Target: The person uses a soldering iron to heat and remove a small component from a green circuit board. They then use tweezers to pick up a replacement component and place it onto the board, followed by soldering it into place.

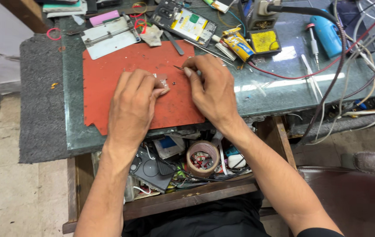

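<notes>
Both my hands rest on a red work mat (108, 83) that lies on a green glass-topped bench (275, 92). My left hand (132, 105) pinches a small flat metal part (163, 80) against the mat with thumb and fingertips. My right hand (209, 90) holds thin tweezers (178, 67), whose tip points left toward that small part. A tiny dark speck, perhaps a screw (174, 83), lies on the mat between the two hands.
An opened phone (187, 24) with its insides showing lies at the back, beside a metal plate (108, 37), a glue tube (238, 44) and a yellow sponge tray (264, 41). Cables and a blue tool (325, 33) crowd the right. An open drawer (183, 164) below holds tape and clutter.
</notes>
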